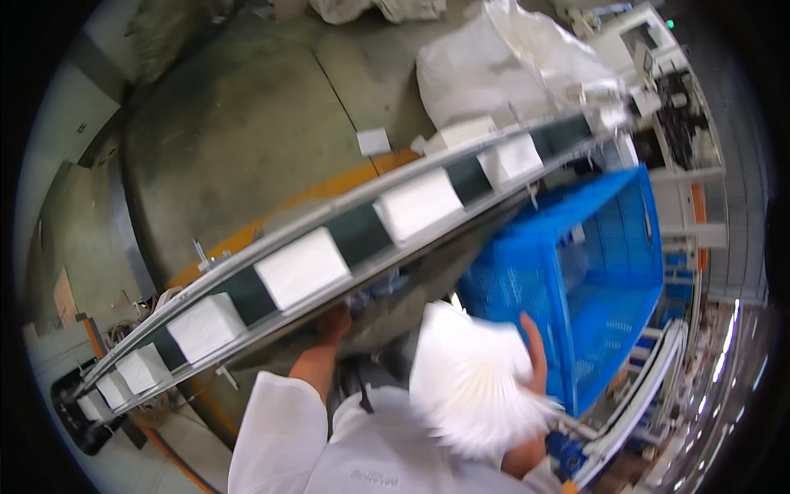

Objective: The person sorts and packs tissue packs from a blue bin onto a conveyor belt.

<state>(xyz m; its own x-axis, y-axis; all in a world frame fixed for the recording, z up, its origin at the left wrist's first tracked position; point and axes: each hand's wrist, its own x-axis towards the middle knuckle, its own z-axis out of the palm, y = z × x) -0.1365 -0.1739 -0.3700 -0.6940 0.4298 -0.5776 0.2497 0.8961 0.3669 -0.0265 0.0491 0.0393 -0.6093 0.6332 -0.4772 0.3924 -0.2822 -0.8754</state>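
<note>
A thick stack of white, thin paper-like sheets (469,375) is spread like a fan in front of my chest. My right hand (535,362) grips it from the right side, one digit pointing up along its edge and the rest partly covered by the sheets. Near the conveyor's close edge is my left hand (333,321), blurred and partly hidden below it, so its fingers cannot be made out. On the dark green conveyor belt (362,235), several white stacks, such as this block (302,267), lie in a spaced row.
A blue plastic crate (559,329) lies tilted at my right, its open side showing. Beyond the conveyor are a large white sack (502,70) and a white sheet (374,142) on the floor. White machinery (691,198) stands at far right.
</note>
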